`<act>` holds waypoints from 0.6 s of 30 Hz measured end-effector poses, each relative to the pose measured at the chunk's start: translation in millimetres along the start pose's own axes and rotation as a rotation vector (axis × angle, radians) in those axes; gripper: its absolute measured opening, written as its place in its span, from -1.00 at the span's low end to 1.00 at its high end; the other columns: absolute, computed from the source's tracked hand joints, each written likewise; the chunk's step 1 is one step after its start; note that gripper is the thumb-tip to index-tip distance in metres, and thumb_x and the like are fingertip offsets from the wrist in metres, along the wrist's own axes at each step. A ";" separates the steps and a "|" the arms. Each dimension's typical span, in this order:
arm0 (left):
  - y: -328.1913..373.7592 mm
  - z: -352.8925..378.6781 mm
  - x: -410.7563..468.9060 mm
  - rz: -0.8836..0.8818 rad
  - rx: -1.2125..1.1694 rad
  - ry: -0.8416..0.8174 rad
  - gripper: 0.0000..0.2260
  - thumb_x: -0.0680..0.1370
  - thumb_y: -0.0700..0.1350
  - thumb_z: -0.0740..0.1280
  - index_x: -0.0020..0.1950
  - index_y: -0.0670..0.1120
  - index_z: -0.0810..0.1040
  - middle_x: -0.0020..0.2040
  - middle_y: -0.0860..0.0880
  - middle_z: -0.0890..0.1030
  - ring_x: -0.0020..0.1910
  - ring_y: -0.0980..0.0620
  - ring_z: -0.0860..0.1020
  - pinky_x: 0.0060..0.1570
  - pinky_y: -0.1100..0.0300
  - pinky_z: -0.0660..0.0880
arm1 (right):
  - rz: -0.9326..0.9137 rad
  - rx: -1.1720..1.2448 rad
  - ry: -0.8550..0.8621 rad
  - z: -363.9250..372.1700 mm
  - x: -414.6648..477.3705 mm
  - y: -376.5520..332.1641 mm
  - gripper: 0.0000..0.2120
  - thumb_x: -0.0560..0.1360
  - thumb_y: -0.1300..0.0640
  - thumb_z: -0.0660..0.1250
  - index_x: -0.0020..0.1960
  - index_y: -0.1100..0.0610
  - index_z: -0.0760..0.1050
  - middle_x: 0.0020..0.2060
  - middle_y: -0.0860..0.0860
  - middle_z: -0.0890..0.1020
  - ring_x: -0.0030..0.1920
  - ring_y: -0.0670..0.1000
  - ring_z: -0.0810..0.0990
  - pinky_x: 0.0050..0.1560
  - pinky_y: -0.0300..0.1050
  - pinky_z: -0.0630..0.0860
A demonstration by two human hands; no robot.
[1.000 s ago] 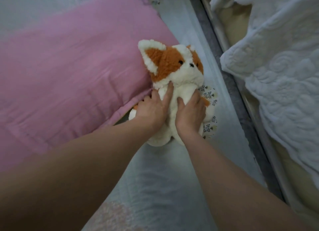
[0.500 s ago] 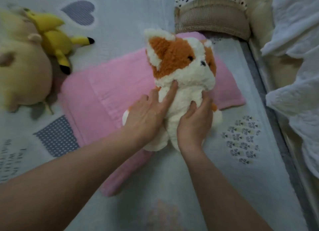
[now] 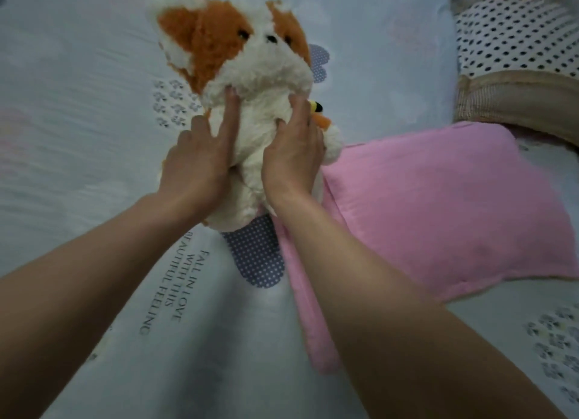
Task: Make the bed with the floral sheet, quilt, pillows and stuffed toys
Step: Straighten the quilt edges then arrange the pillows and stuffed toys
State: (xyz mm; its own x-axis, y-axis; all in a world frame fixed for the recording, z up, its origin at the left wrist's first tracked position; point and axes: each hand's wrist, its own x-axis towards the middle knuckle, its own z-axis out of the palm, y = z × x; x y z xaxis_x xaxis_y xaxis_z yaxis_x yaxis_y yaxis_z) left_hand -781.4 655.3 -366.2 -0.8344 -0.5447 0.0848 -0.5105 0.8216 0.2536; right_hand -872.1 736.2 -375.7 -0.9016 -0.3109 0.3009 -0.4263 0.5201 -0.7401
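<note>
Orange-white plush toy [image 3: 250,83] lengthwise, head away.

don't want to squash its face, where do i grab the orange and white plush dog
Take the plush dog by its torso just under the head, one hand from each side. It faces the camera head-up, and the body is narrower than the wide head, so the left hand and right hand fit round it, thumbs on the chest, clear of the face.
</note>
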 end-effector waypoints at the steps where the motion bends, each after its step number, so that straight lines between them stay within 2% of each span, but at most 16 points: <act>1: -12.1 -6.0 0.7 -0.028 0.008 -0.005 -0.19 0.60 -0.07 0.25 0.52 0.20 -0.36 0.24 -0.36 0.30 0.06 -0.37 0.42 -0.05 -0.17 0.42 | -0.002 0.008 -0.029 8.7 0.8 -11.0 -0.62 0.54 0.31 0.22 0.34 0.14 0.39 0.23 0.11 0.55 0.18 0.19 0.47 0.17 0.02 0.31; 5: -69.1 -27.6 9.4 -0.233 0.003 -0.096 -0.08 0.49 -0.09 0.38 0.52 0.26 -0.28 0.24 -0.34 0.31 0.08 -0.40 0.42 0.05 -0.21 0.43 | -0.074 0.052 -0.239 40.2 1.0 -44.9 -0.52 0.50 0.38 0.20 0.38 0.08 0.41 0.28 0.15 0.47 0.25 0.17 0.43 0.23 -0.02 0.33; 7: -94.8 -34.0 15.1 -0.347 0.028 -0.142 -0.11 0.45 -0.14 0.40 0.55 0.24 -0.11 0.38 -0.29 0.24 0.27 -0.38 0.34 0.23 -0.27 0.35 | -0.151 0.030 -0.385 52.1 -8.9 -55.7 -0.43 0.48 0.39 0.21 0.42 0.00 0.40 0.29 0.14 0.42 0.24 0.15 0.41 0.25 -0.01 0.35; 9: -104.8 -30.1 17.5 -0.369 0.110 -0.165 -0.19 0.46 -0.18 0.37 0.55 0.21 0.00 0.50 -0.22 0.12 0.45 -0.32 0.16 0.35 -0.34 0.17 | -0.162 -0.008 -0.457 59.5 -21.9 -55.8 -0.38 0.48 0.37 0.21 0.45 -0.07 0.35 0.26 0.08 0.42 0.20 0.13 0.40 0.24 0.05 0.35; 12: -96.9 -17.6 15.6 -0.295 0.132 -0.168 -0.21 0.43 -0.14 0.39 0.55 0.18 0.06 0.54 -0.21 0.04 0.50 -0.28 0.04 0.36 -0.38 0.08 | -0.145 -0.036 -0.442 55.9 -37.6 -38.9 -0.40 0.49 0.31 0.21 0.47 -0.07 0.34 0.30 0.08 0.43 0.26 0.14 0.39 0.34 0.01 0.16; 14: -81.8 -3.8 16.4 -0.182 0.124 -0.111 -0.30 0.46 -0.06 0.35 0.54 0.16 0.12 0.52 -0.25 0.08 0.49 -0.30 0.07 0.36 -0.38 0.09 | -0.093 -0.058 -0.439 46.7 -45.6 -13.0 -0.38 0.48 0.30 0.24 0.49 -0.06 0.30 0.34 0.10 0.39 0.33 0.14 0.35 0.35 0.04 0.22; 16: -67.8 6.8 17.6 -0.111 0.151 -0.119 -0.27 0.44 -0.01 0.38 0.55 0.15 0.13 0.52 -0.25 0.10 0.50 -0.30 0.04 0.39 -0.31 0.04 | -0.033 -0.075 -0.420 32.4 -52.9 13.6 -0.35 0.47 0.30 0.26 0.51 -0.06 0.27 0.36 0.07 0.37 0.37 0.12 0.31 0.32 0.07 0.30; 18: -42.6 23.3 20.4 -0.022 0.129 -0.170 -0.24 0.42 -0.04 0.43 0.55 0.11 0.17 0.54 -0.23 0.11 0.50 -0.29 0.06 0.43 -0.20 0.03 | 0.037 -0.193 -0.394 11.6 -57.1 46.5 -0.39 0.54 0.22 0.27 0.53 -0.10 0.20 0.42 0.04 0.32 0.44 0.09 0.24 0.37 0.06 0.27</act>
State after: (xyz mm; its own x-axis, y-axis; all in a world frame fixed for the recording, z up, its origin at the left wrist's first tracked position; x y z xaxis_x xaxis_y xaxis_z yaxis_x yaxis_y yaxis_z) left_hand -781.6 613.2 -397.7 -0.8404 -0.5351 -0.0861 -0.5420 0.8307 0.1272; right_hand -839.7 768.9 -434.2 -0.8353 -0.5498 -0.0038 -0.4342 0.6640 -0.6087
